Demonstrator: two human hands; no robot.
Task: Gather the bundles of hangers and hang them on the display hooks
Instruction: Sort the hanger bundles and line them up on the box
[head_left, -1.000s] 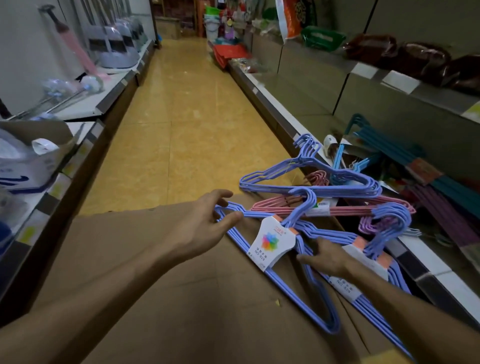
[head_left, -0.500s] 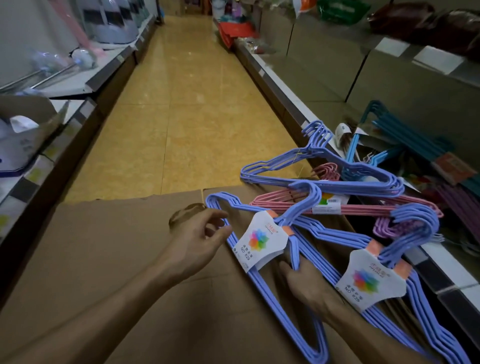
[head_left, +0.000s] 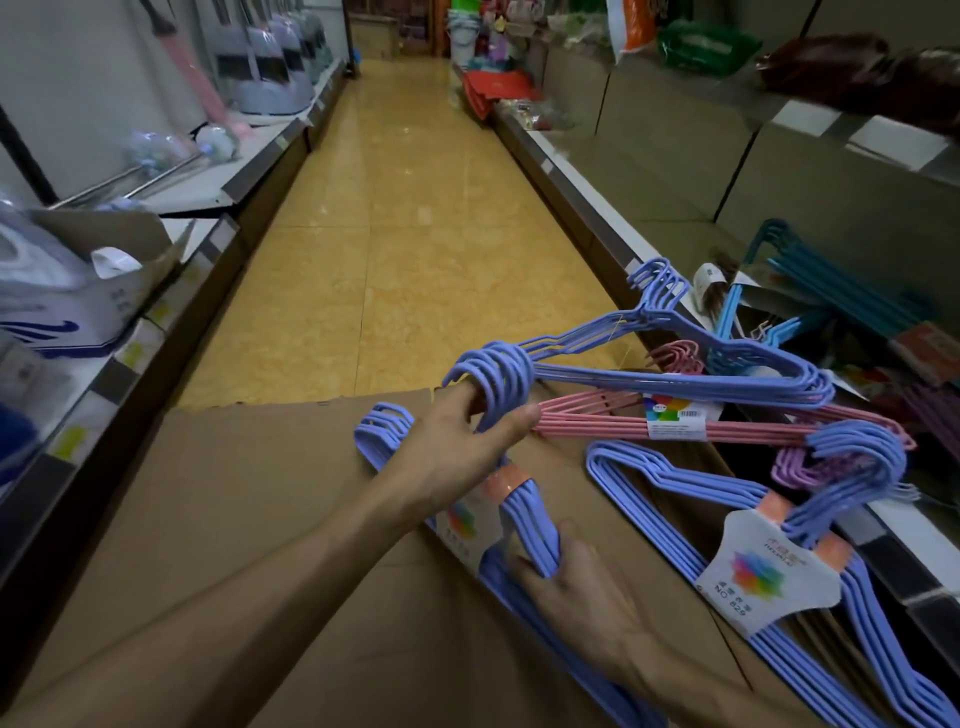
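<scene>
The left hand (head_left: 457, 447) has its fingers (head_left: 470, 400) hooked through the bunched hook ends of a blue hanger bundle (head_left: 524, 512) with the thumb pinching from the side, while the right hand (head_left: 582, 587) closes narrowly on that bundle's shoulder below its label, just above the cardboard (head_left: 249, 519). The grip looks light, so the banded hangers could fan out or slip. Another blue bundle (head_left: 670, 374) and a pink bundle (head_left: 597, 418) lie touching just beyond, and lifting could snag and drag them off the shelf edge (head_left: 587, 208).
</scene>
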